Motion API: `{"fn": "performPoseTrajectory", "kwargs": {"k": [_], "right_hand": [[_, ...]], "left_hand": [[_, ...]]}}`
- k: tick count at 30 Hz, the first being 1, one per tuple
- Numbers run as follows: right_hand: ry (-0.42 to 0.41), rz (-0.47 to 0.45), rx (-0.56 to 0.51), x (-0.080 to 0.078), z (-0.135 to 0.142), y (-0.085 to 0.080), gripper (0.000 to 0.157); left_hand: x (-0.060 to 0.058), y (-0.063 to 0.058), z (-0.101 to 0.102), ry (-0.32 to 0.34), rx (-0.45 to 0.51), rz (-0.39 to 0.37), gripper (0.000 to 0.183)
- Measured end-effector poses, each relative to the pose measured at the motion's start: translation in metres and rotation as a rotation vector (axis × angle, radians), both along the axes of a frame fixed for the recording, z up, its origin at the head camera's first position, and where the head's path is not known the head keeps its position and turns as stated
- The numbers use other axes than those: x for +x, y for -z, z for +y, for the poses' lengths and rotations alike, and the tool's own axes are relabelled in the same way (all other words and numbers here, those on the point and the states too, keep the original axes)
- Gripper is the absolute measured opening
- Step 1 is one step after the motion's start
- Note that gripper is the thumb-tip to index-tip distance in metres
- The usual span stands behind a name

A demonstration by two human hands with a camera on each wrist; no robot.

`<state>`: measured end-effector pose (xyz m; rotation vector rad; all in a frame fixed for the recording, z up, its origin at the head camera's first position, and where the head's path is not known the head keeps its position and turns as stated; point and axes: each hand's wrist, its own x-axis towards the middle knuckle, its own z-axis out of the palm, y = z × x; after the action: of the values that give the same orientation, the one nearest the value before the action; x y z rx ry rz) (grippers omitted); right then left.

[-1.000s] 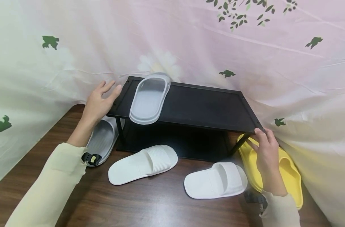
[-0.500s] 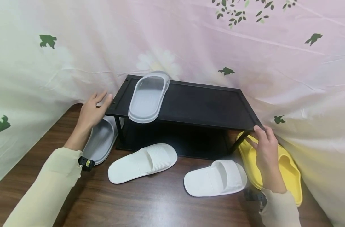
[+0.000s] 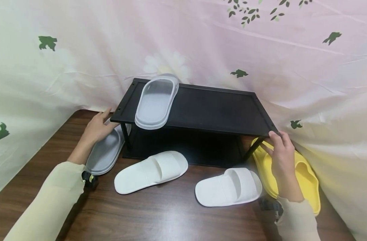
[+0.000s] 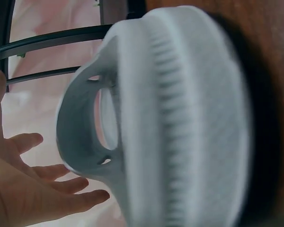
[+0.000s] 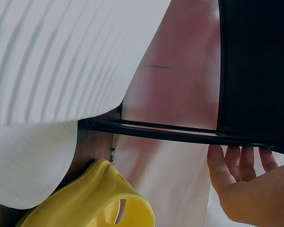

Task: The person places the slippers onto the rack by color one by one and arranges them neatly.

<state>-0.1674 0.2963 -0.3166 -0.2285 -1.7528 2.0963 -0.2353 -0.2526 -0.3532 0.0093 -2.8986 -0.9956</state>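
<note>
In the head view my left hand (image 3: 99, 129) is over the heel end of a grey slipper (image 3: 103, 155) on the table, left of a black two-tier rack (image 3: 210, 107). Its fingers are spread, beside the slipper's heel in the left wrist view, holding nothing. A second grey slipper (image 3: 154, 103) rests on the rack's top shelf, left side. My right hand (image 3: 283, 160) touches the rack's front right corner; in the right wrist view its fingertips (image 5: 215, 153) meet the frame's edge. Below that hand lies a yellow slipper (image 3: 305, 187), partly hidden by the forearm.
Two white slippers lie in front of the rack: one at the left (image 3: 151, 172), one at the right (image 3: 228, 187). Behind the rack hangs a floral cloth (image 3: 201, 43), which also runs down both sides of the wooden table (image 3: 147, 217).
My left hand has moved down and left, away from the rack's top edge to the grey slipper beside it. The right hand stays at the rack's corner. The view has shifted slightly.
</note>
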Motion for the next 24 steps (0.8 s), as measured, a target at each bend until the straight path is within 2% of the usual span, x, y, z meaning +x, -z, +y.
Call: {"fn": "performPoseTrajectory", "kwargs": {"k": [6,12,16,20,24], "right_hand": [[0.008,-0.008,0.029,0.001,-0.002,0.000,0.010],[0.003,0.000,0.037,0.002,-0.001,-0.001,0.010],[0.011,-0.004,0.024,0.002,-0.002,-0.001,0.010],[0.006,0.006,0.016,0.003,-0.001,0.000,0.010],[0.005,0.003,0.017,0.003,-0.002,0.000,0.011]], "left_hand": [[0.001,0.011,-0.001,0.041,-0.049,-0.001,0.085],[0.004,0.017,-0.001,0.009,-0.060,-0.006,0.088],[0.008,0.020,0.001,-0.023,-0.086,-0.039,0.091],[0.010,0.021,0.003,-0.039,-0.126,-0.066,0.093],[0.011,0.021,0.003,-0.044,-0.123,-0.058,0.093]]}}
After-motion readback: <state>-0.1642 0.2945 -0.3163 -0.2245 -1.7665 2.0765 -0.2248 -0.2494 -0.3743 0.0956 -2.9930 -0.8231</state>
